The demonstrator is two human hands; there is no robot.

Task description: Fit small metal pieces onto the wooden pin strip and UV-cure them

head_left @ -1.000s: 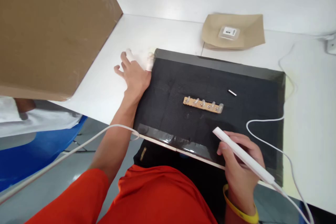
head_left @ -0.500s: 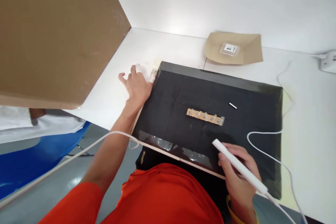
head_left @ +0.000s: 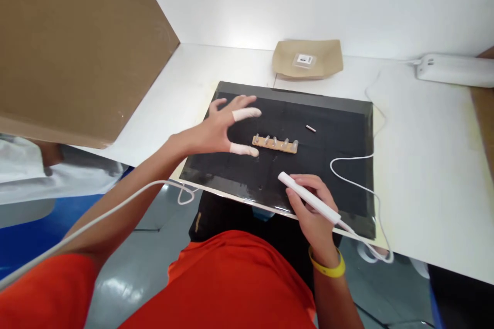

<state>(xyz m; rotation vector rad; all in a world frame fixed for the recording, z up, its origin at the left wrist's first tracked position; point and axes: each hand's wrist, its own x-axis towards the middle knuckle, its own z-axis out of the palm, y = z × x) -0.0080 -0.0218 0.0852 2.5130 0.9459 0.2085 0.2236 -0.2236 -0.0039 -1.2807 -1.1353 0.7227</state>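
"White wand, seen above the near part of a black mat on a white table. Its blunt tip points away from the person and to the left."

"Who has hold of it?"

"The person's right hand, thumb and fingers clamped around the shaft, a yellow wristband at the wrist. A white cord leaves the wand's rear end, loops by the mat's near right corner and crosses its right side."

"And the left hand?"

"Stretched over the mat's left half, thumb and fingers spread well apart. White covers sheathe the thumb and one finger. The thumb is near the left end of a wooden strip; whether it touches the mat, I cannot tell."

"What does the strip carry?"

"Five small clear pegs in a row. It lies near the middle of the mat, beyond the wand's tip and apart from it. A slim rod lies to its right, slightly farther back."

"And around them?"

"Behind the mat, a brown paper tray holds a clear box with a white label. A white power strip sits farther right; a brown panel stands at left, another person's white clothing below it."
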